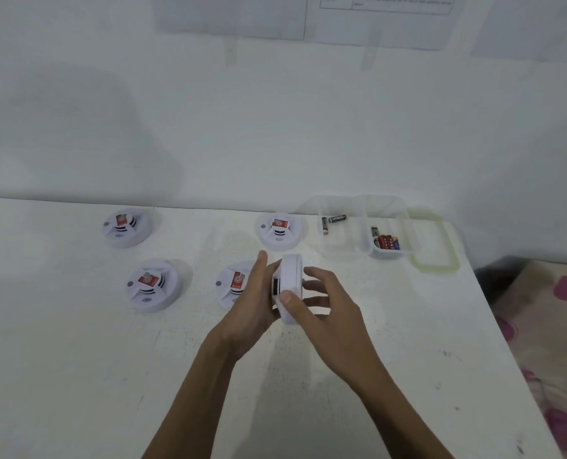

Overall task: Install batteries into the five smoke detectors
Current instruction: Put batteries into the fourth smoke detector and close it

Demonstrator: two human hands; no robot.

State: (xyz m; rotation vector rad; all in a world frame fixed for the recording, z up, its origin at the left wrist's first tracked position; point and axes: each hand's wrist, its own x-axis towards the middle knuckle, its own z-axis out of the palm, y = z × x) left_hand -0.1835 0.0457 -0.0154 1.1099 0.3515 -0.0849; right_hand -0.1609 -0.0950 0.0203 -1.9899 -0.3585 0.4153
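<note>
Held smoke detector (290, 288) is on edge, off the tabletop (76, 376), between both hands, centre of view. Right hand (321, 299) is grasping it, thumb on the rim and fingers (315, 276) curled behind. Left hand (252, 303) is released, its straight fingers (261, 263) pressed flat on the face side.

Risks:
- The grip is mostly one-sided, so a twist at the back cover could likely slip the unit onto the tabletop.
- The left wrist is just beside the middle detector (232, 288) and may nudge it.
- Can't tell whether the battery bay is open or filled, so a wrong-polarity or skipped unit is possible.

Other detectors sit face up: far one (280, 231), near-left (153, 286), far-left (126, 228).

Containers at the far right:
- Left clear tub (338, 253) holds two loose batteries (331, 221).
- Right clear tub (391, 255) holds a small cluster of batteries (386, 241).
- A green-rimmed lid (436, 263) lies beside them.
</note>
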